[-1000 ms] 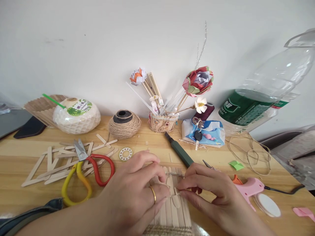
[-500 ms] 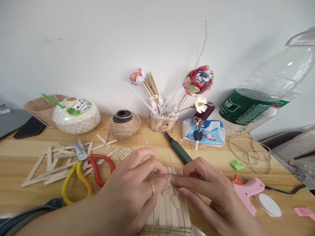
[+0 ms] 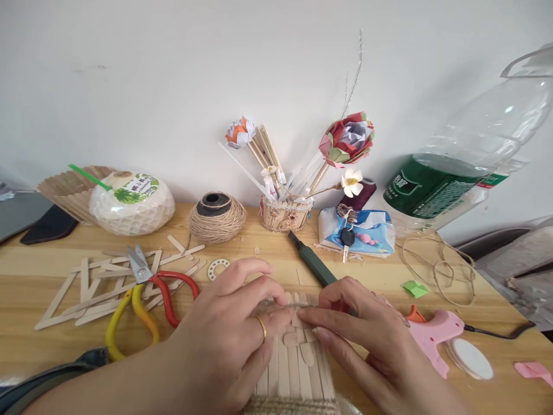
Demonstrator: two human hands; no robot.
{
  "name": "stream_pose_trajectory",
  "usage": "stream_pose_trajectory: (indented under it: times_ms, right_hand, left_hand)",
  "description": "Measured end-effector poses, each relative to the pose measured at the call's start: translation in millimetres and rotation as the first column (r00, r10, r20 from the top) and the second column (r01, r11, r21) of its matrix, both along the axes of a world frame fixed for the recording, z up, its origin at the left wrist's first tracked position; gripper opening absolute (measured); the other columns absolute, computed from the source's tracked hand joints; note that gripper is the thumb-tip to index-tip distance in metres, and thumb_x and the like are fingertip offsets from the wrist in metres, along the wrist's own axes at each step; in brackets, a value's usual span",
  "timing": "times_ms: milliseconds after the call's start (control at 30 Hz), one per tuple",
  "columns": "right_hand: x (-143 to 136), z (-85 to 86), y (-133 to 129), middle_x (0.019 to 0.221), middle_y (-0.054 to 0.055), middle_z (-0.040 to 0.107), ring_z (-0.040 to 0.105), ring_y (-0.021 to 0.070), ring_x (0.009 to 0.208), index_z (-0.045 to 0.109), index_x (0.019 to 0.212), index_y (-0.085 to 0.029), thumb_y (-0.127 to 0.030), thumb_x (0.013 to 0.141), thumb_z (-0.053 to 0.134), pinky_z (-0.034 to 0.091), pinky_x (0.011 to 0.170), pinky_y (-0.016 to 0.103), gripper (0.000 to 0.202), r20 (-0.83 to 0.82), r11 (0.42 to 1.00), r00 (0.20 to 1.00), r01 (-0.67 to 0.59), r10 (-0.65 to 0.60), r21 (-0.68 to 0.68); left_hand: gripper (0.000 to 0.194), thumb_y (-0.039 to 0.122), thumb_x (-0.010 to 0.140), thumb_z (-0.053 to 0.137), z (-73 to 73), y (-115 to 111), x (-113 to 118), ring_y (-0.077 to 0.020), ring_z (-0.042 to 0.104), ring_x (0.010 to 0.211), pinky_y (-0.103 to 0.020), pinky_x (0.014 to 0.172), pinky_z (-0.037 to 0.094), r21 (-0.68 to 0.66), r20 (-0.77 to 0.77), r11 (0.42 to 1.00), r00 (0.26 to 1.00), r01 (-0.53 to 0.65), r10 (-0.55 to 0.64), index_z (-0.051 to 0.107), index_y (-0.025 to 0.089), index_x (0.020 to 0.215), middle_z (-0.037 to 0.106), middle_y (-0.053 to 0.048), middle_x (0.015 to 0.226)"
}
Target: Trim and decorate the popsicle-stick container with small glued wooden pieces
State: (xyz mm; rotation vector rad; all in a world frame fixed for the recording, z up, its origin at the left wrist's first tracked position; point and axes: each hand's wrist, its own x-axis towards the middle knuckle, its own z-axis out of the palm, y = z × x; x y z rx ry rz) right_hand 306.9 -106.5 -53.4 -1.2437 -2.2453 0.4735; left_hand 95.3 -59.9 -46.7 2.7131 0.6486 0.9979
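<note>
Touching a wooden-stick panel [image 3: 294, 374] at six o'clock, the left hand [image 3: 233, 325] and right hand [image 3: 367, 334] curl, fingertips nearly meeting; whether they pinch anything is unclear. Scissors [image 3: 144, 275] lie at eight o'clock, a glue gun [image 3: 434, 337] at four.

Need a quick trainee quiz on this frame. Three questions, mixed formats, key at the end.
1. Multiple choice: the left hand and right hand are both at the:
a) green straw
b) panel of flat sticks
c) plastic bottle

2. True or false: the gold-coloured ring is on the right hand.

3. Fill the blank: the red-and-yellow ____ lie partly over the loose sticks.

Key:
1. b
2. False; it is on the left hand.
3. scissors
</note>
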Motion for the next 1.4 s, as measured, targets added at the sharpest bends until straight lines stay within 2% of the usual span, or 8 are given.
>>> stream_pose_trajectory:
  times_ms: [200,367,633,800,1167,1400]
  right_hand:
    - [-0.6,0.6,1.3,0.089,0.004,0.057,0.058,0.0146,0.080,0.060,0.119,-0.028,-0.021,0.091,0.048,0.050,0.062,0.026,0.031,0.018,1.000,1.000,0.001,-0.001,-0.011]
    - [-0.2,1.9,1.3,0.089,0.003,0.057,0.058,0.0142,0.079,0.060,0.118,-0.029,-0.021,0.091,0.047,0.050,0.061,0.025,0.031,0.006,1.000,1.000,0.000,0.000,-0.013]
    - [1.1,-1.8,1.6,0.089,0.003,0.055,0.057,0.0138,0.078,0.059,0.120,-0.029,-0.020,0.092,0.046,0.049,0.062,0.026,0.031,0.002,0.999,1.000,-0.023,0.023,-0.042]
    - [0.2,0.8,0.9,0.090,0.003,0.055,0.057,0.0137,0.079,0.059,0.119,-0.028,-0.020,0.092,0.045,0.049,0.062,0.026,0.031,0.008,0.999,1.000,-0.016,0.016,-0.052]
    - [1.1,-0.9,1.3,0.090,0.003,0.056,0.058,0.0128,0.079,0.058,0.121,-0.028,-0.019,0.092,0.046,0.049,0.062,0.025,0.033,-0.015,0.999,0.999,-0.030,0.029,-0.033]
    - [0.8,-1.1,0.4,0.089,0.003,0.054,0.057,0.0118,0.078,0.059,0.120,-0.028,-0.017,0.092,0.045,0.048,0.061,0.024,0.033,-0.027,0.999,0.999,-0.036,0.035,-0.033]
  left_hand:
    - [0.028,0.004,0.083,0.045,-0.2,1.3,-0.6,-0.0223,0.048,0.092,-0.037,0.080,0.048,-0.010,-0.016,1.000,1.000,0.015,-0.015,0.070,0.014,0.092,0.065,-0.007,0.087]
    - [0.026,0.005,0.084,0.044,1.8,1.9,-1.7,-0.0215,0.048,0.092,-0.035,0.080,0.048,-0.008,-0.023,1.000,1.000,0.015,-0.016,0.068,0.015,0.081,0.065,-0.006,0.089]
    - [0.031,0.003,0.083,0.041,-3.0,3.6,-1.7,-0.0221,0.048,0.095,-0.036,0.082,0.047,-0.033,-0.023,0.999,0.999,0.022,-0.022,0.069,0.014,0.089,0.065,-0.007,0.089]
    - [0.032,0.004,0.083,0.041,0.0,3.8,-1.4,-0.0222,0.047,0.094,-0.035,0.081,0.047,-0.051,-0.049,0.998,0.998,0.046,-0.048,0.069,0.015,0.096,0.064,-0.007,0.091]
    - [0.028,0.002,0.082,0.041,4.1,2.5,-3.1,-0.0214,0.046,0.093,-0.034,0.081,0.046,-0.175,-0.068,0.983,0.995,0.062,-0.075,0.066,0.014,0.086,0.062,-0.006,0.093]
    - [0.026,0.003,0.082,0.042,4.6,2.0,-3.5,-0.0216,0.047,0.093,-0.035,0.082,0.046,-0.162,-0.085,0.985,0.993,0.064,-0.078,0.066,0.014,0.083,0.063,-0.006,0.094]
